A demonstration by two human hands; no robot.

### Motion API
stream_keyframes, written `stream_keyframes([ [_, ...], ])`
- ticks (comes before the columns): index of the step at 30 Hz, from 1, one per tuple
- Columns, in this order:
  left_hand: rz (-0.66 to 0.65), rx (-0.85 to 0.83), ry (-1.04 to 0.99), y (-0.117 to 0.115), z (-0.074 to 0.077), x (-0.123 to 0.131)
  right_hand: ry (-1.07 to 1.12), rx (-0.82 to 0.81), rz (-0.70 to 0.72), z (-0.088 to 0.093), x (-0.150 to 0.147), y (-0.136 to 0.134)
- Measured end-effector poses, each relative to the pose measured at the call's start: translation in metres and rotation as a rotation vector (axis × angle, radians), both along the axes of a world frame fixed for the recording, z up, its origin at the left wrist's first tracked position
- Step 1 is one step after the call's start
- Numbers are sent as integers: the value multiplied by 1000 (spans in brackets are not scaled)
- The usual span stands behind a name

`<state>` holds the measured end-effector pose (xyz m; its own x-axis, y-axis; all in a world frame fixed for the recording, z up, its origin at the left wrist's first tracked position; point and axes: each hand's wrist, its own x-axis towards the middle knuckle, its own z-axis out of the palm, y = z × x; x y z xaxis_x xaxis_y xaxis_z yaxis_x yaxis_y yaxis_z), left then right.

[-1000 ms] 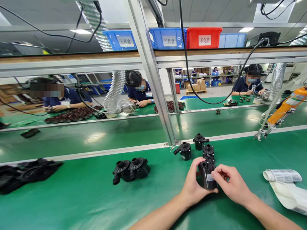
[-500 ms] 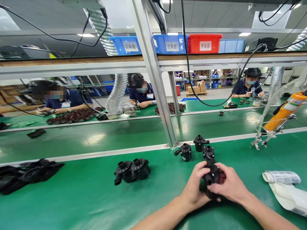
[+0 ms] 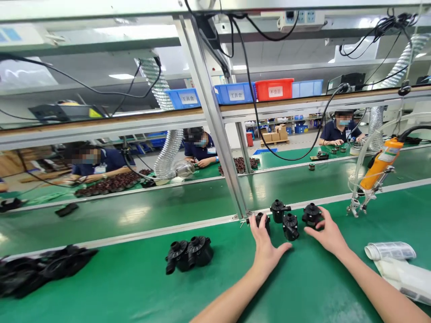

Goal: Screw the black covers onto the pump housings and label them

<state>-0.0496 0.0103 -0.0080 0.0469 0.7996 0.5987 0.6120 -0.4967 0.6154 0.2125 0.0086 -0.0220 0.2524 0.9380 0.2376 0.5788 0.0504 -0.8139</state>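
My right hand [image 3: 328,233] is beside a black pump [image 3: 312,214] that stands upright at the right end of a small group. Its thumb and fingers are apart, with the fingertips at the pump's right side; whether they touch it I cannot tell. My left hand [image 3: 266,246] is open, fingers spread, partly covering another black pump [image 3: 264,220]. Between the hands stand two more pumps, one at the back [image 3: 278,211] and one nearer [image 3: 290,226]. Farther left, a pair of black pumps [image 3: 188,253] stands side by side.
Black cloth-like material [image 3: 43,271] lies at the left. At the right are a roll of labels [image 3: 390,251] and a hanging orange screwdriver-like tool [image 3: 380,163]. A metal post [image 3: 218,121] rises behind the pumps. Co-workers sit across the green bench [image 3: 151,287]; bins [image 3: 274,89] line the shelf.
The pump that both hands held has been set down at the right of the group. My hands have parted, the left moving left and away from it. The view has tilted upward.
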Motion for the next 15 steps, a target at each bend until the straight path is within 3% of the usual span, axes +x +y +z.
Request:
stream_keyframes([
  [5, 128, -38, -82, 13, 1, -7, 2, 10, 34, -13, -33, 9],
  [7, 109, -99, -148, 17, -5, -7, -21, 16, 68, -15, -40, 16],
  [10, -84, -186, -273, 34, -15, -4, -30, 67, 156, -17, -42, 31],
  [15, -617, -470, -514, 88, -9, -21, 24, 54, 312, -20, -33, 60],
])
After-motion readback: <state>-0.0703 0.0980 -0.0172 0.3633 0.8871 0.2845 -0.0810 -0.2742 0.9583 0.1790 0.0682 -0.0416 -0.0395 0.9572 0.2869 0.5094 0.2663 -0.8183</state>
